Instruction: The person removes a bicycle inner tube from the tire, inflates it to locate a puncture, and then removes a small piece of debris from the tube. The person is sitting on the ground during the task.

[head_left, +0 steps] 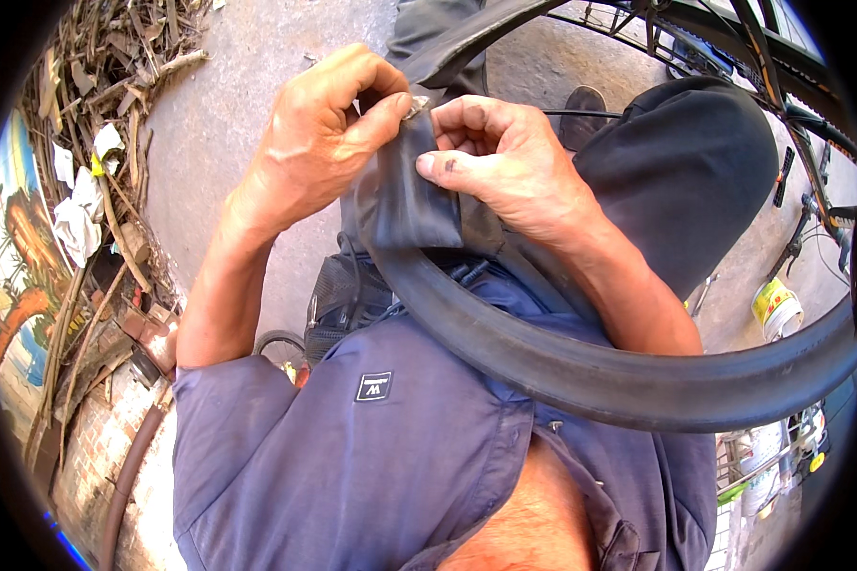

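A black rubber inner tube (552, 366) sweeps from the right rim across my lap. Its flattened, wide part (417, 190) stands up between my hands. At the top edge of that part, my left hand (328, 128) pinches a small greyish scrap (417, 107) between thumb and forefinger; its kind is too small to make out. My right hand (519, 162) is closed at the right edge of the flat part, thumb on the near face and fingers curled, partly hidden. Just beyond my hands a black tyre (481, 43) arches toward the top.
Bicycle parts (781, 86) and a wheel crowd the upper right. A white and yellow tub (777, 309) stands on the concrete floor (248, 57), near loose tools. Sticks and scrap wood (95, 76) pile up at the left, beside a brown hose (133, 476). A black mesh bag (338, 300) lies by my lap.
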The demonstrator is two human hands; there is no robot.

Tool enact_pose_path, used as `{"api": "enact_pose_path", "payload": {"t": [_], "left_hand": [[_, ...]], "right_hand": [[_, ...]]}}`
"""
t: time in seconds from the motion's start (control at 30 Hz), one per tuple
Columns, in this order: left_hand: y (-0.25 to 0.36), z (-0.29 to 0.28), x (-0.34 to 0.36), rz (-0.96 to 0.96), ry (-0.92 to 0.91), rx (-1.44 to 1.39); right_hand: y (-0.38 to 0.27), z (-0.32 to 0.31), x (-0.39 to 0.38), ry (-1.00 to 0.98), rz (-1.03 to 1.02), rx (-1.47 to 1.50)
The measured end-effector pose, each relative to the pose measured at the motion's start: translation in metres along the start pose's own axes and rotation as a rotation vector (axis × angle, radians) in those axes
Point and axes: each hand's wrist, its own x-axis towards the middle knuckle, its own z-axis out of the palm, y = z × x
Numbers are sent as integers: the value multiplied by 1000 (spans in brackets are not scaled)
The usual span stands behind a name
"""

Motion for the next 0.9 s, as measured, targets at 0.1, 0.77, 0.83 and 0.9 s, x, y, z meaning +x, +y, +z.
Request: {"api": "enact_pose_path", "payload": {"t": [0.1,0.77,0.83,0.9], "left_hand": [[-1,-1,0,-30,-45,-18],[0,25,-23,-539,191,-826],[3,27,-25,-489,207,-850],[6,27,-25,-496,213,-917]], "right_hand": [[-1,-1,-1,-2,19,-22],[-5,-6,1,6,59,212],[-5,-9,1,-15,68,205],[-6,-8,2,-36,64,203]]}}
